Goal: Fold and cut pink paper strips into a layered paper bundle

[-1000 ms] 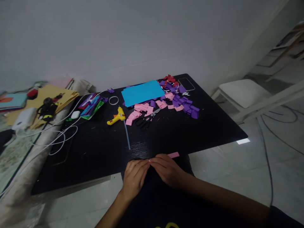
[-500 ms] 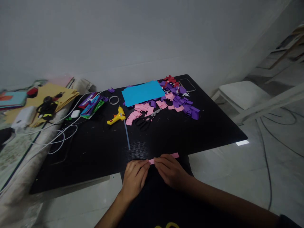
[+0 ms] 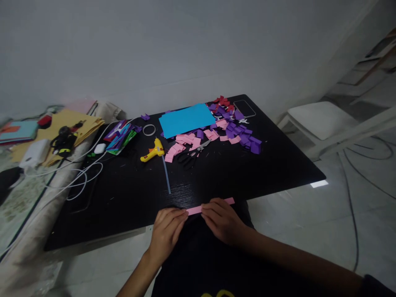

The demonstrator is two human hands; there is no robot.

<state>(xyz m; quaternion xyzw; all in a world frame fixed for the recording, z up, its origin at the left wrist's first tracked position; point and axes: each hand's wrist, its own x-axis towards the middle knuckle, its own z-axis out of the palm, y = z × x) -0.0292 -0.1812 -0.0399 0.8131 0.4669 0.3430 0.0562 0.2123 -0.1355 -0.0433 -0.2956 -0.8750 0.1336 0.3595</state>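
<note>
A narrow pink paper strip (image 3: 194, 210) lies along the near edge of the black table, held by both hands. My left hand (image 3: 168, 229) pinches its left end, fingers closed together. Farther right, my right hand (image 3: 221, 218) grips the strip with fingers pressed together, and a short pink end sticks out beyond it. Ahead of the hands lie black-handled scissors (image 3: 193, 153), a yellow glue gun (image 3: 153, 151) with a thin pale strip (image 3: 166, 175) below it, and folded pink paper pieces (image 3: 175, 152).
Blue sheets (image 3: 187, 120) lie at the back, beside purple paper pieces (image 3: 244, 136) and red ones (image 3: 222, 101). A phone (image 3: 244, 108) rests at the back right. White cables (image 3: 83, 173) cross the table's left side. A white chair (image 3: 315, 119) stands at right.
My left hand has slid left along the strip, so more pink shows between the hands. My right hand stays nearly in place. The view has shifted slightly.
</note>
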